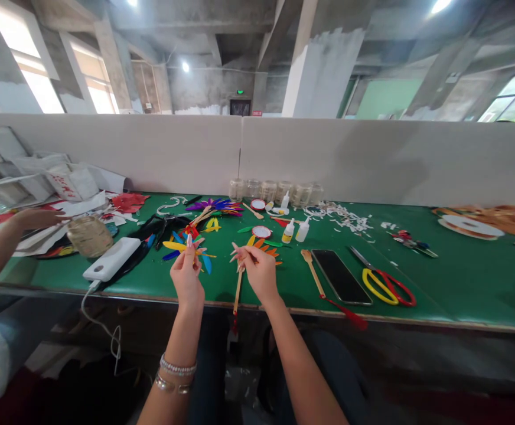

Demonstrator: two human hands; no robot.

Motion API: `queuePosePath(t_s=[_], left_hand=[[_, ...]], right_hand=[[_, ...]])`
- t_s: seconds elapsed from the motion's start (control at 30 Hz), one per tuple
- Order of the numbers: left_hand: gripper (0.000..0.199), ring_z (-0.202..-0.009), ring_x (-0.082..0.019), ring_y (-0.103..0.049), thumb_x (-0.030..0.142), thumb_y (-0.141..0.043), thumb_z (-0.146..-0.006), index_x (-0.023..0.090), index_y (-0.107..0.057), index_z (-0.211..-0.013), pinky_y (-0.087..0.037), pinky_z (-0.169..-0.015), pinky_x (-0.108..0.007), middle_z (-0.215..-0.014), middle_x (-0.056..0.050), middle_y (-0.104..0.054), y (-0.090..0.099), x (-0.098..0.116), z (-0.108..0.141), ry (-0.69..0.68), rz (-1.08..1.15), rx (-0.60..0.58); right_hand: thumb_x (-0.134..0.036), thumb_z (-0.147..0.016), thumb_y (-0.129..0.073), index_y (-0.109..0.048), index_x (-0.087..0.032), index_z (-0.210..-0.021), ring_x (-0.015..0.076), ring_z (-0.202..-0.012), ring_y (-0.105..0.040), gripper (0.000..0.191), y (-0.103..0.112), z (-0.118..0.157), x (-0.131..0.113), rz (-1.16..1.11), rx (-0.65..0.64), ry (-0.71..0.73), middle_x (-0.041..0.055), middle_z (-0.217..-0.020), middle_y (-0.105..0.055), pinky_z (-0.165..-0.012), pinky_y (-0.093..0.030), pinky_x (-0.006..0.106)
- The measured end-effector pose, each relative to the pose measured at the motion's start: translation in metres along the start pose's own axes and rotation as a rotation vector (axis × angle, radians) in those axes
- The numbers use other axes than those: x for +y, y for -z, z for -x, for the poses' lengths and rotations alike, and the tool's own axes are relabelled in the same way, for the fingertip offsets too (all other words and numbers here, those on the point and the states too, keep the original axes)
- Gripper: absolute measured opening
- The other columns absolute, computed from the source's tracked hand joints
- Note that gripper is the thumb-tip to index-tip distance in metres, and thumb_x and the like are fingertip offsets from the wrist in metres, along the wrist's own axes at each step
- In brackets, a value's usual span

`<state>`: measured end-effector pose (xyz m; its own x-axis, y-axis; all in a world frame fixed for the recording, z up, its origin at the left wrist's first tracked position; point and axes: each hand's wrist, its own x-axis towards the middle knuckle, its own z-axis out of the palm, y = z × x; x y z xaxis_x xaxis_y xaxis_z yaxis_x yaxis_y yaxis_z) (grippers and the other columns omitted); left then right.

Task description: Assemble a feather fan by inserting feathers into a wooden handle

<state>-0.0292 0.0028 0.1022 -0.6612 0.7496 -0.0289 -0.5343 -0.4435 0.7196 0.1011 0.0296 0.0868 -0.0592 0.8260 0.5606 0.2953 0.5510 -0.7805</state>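
Observation:
My left hand (187, 276) is raised over the table, its thumb and fingers pinched on a yellow feather (178, 245). Blue feathers (207, 263) lie just behind it. My right hand (260, 271) is closed, fingertips bent together; whatever they may hold is too small to make out. Beneath and behind that hand lie orange feathers (271, 250), and a wooden stick (238, 290) with a red tassel (235, 321) reaches to the table edge. Further right are a wooden stick with a flat head (313, 273) and its red tassel (350, 316).
A phone (341, 276) and scissors (388, 285) lie at right. Glue bottles (288, 231), a round lid (261, 232) and several jars (269, 190) stand behind. At left are a white power bank (112, 260) with a cable and a co-worker's arm (7, 245).

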Motion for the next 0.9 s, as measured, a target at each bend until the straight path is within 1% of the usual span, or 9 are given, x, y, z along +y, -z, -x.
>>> queuePosePath(t_s=[0.1,0.17,0.23,0.33,0.4,0.53,0.67,0.77,0.9], left_hand=[[0.035,-0.042,0.0,-0.031,0.037,-0.076,-0.05,0.012,-0.07,-0.073,-0.019,-0.039,-0.016,-0.059,-0.001,-0.06,0.001,0.0,0.0,0.059,-0.024,-0.048],[0.037,-0.042,0.0,-0.032,0.038,-0.076,-0.048,0.012,-0.07,-0.073,-0.02,-0.039,-0.016,-0.06,-0.002,-0.06,0.001,-0.002,0.001,0.112,-0.038,-0.075],[0.037,-0.043,0.0,-0.034,0.038,-0.077,-0.047,0.012,-0.07,-0.073,-0.021,-0.039,-0.016,-0.065,-0.003,-0.062,0.001,-0.004,0.003,0.158,-0.051,-0.124],[0.036,-0.044,0.001,-0.034,0.037,-0.077,-0.05,0.012,-0.07,-0.075,-0.022,-0.039,-0.015,-0.073,-0.005,-0.064,0.002,-0.007,0.004,0.201,-0.068,-0.226],[0.036,-0.045,0.0,-0.034,0.037,-0.075,-0.052,0.014,-0.071,-0.079,-0.023,-0.039,-0.014,-0.078,-0.005,-0.065,0.002,-0.009,0.004,0.215,-0.086,-0.28],[0.035,-0.045,0.0,-0.032,0.039,-0.074,-0.055,0.014,-0.071,-0.081,-0.022,-0.039,-0.015,-0.073,-0.004,-0.064,0.003,-0.012,0.005,0.217,-0.141,-0.352],[0.036,-0.043,-0.001,-0.031,0.042,-0.072,-0.056,0.013,-0.071,-0.077,-0.02,-0.039,-0.017,-0.062,-0.003,-0.061,0.002,-0.016,0.007,0.187,-0.239,-0.391],[0.036,-0.044,-0.003,-0.032,0.045,-0.071,-0.057,0.013,-0.072,-0.074,-0.021,-0.04,-0.018,-0.056,-0.001,-0.058,0.0,-0.019,0.011,0.148,-0.325,-0.421],[0.035,-0.047,-0.006,-0.038,0.046,-0.068,-0.06,0.014,-0.072,-0.073,-0.026,-0.043,-0.019,-0.056,-0.001,-0.059,-0.004,-0.022,0.016,0.059,-0.389,-0.463]], right_hand=[[-0.042,-0.076,-0.057,-0.067,-0.018,-0.078,0.0118,-0.051,-0.055,0.026,0.011,-0.002,-0.011,-0.292,-0.167,-0.127,0.0027,-0.066,-0.065,-0.049,-0.045,0.024],[-0.041,-0.072,-0.062,-0.067,-0.017,-0.074,0.0111,-0.05,-0.054,0.025,0.022,-0.003,-0.017,-0.373,-0.251,-0.159,0.0019,-0.062,-0.064,-0.049,-0.045,0.024],[-0.042,-0.074,-0.059,-0.064,-0.015,-0.065,0.0098,-0.047,-0.052,0.028,0.035,-0.003,-0.022,-0.378,-0.363,-0.175,0.0008,-0.055,-0.06,-0.047,-0.042,0.022],[-0.046,-0.082,-0.047,-0.055,-0.015,-0.051,0.0079,-0.043,-0.048,0.045,0.054,-0.003,-0.027,-0.312,-0.533,-0.182,0.0,-0.047,-0.054,-0.046,-0.037,0.021],[-0.047,-0.082,-0.046,-0.054,-0.014,-0.05,0.0071,-0.044,-0.045,0.047,0.062,-0.003,-0.028,-0.235,-0.608,-0.184,-0.0001,-0.048,-0.053,-0.045,-0.035,0.02],[-0.046,-0.074,-0.058,-0.062,-0.015,-0.065,0.0072,-0.051,-0.043,0.033,0.067,-0.003,-0.027,-0.111,-0.632,-0.146,-0.0023,-0.057,-0.051,-0.047,-0.031,0.019],[-0.049,-0.079,-0.05,-0.061,-0.016,-0.071,0.0075,-0.051,-0.038,0.036,0.061,-0.002,-0.025,-0.071,-0.599,-0.159,-0.0036,-0.056,-0.045,-0.047,-0.028,0.02],[-0.05,-0.078,-0.051,-0.061,-0.016,-0.076,0.0082,-0.053,-0.039,0.035,0.052,0.0,-0.025,-0.058,-0.594,-0.133,-0.003,-0.059,-0.047,-0.047,-0.028,0.02],[-0.049,-0.079,-0.05,-0.058,-0.017,-0.067,0.0097,-0.052,-0.043,0.035,0.043,0.001,-0.022,-0.027,-0.606,-0.107,-0.0022,-0.057,-0.051,-0.049,-0.032,0.021]])
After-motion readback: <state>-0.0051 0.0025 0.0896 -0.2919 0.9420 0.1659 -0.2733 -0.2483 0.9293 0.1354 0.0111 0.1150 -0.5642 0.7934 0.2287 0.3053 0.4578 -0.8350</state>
